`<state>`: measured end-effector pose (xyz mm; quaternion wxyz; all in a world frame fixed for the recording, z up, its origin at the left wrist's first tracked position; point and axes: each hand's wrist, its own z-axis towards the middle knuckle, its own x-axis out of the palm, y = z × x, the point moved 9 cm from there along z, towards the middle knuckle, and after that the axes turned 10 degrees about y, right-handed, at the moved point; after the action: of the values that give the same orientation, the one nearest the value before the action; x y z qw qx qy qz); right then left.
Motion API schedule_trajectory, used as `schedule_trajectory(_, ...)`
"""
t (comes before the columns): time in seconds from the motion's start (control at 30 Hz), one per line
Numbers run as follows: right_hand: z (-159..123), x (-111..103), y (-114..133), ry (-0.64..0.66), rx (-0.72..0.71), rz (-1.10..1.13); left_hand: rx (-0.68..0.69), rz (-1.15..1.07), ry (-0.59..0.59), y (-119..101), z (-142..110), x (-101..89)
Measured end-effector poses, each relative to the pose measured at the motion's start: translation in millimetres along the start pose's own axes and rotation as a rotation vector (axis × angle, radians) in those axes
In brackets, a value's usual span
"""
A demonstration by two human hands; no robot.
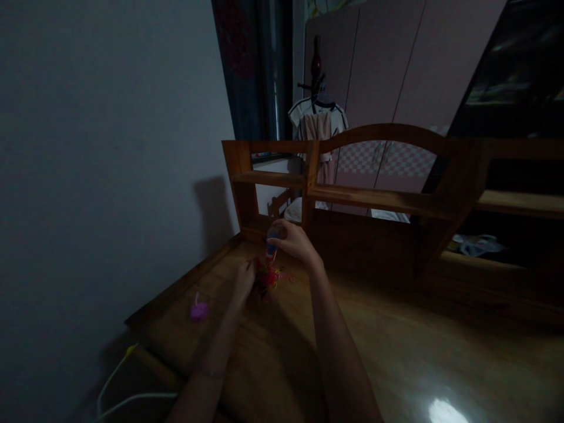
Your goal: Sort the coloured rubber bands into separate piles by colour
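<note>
The room is dim. My right hand point(293, 242) is raised over the wooden desk point(396, 358) with its fingers closed round a small bottle-like thing point(272, 242), tipped down toward a cluster of small red, pink and yellow pieces point(269, 276). My left hand point(244, 281) rests on the desk just left of that cluster, fingers curled against it. What the left fingers grip is too dark to name. A small pink object point(199, 310) lies alone on the desk further left.
A wooden shelf unit point(379, 197) stands along the back of the desk. A grey wall point(101, 164) runs along the left side. White cables point(118, 393) hang below the desk's left edge. Clothes on a stand point(318, 120) and pink wardrobe doors point(396, 64) are behind.
</note>
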<state>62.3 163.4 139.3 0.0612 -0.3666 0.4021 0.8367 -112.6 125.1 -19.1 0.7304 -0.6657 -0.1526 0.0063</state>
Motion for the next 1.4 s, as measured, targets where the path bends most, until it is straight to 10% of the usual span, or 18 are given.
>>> schedule_trajectory(0.47, -4.4, 8.6, -3.4, 0.113, 0.061, -0.108, 0.081, 0.458, -0.124, -85.7, 60.7, -50.4)
schedule_trajectory(0.87, -6.6, 3.0, 15.4, 0.083, 0.054, -0.218, 0.045, 0.631, -0.035, -72.2, 137.4, -41.8)
schedule_trajectory(1.4, -10.1, -6.6, 21.6, 0.053, 0.035, -0.241, 0.007, 0.995, 0.118, -68.1, 141.9, -38.9)
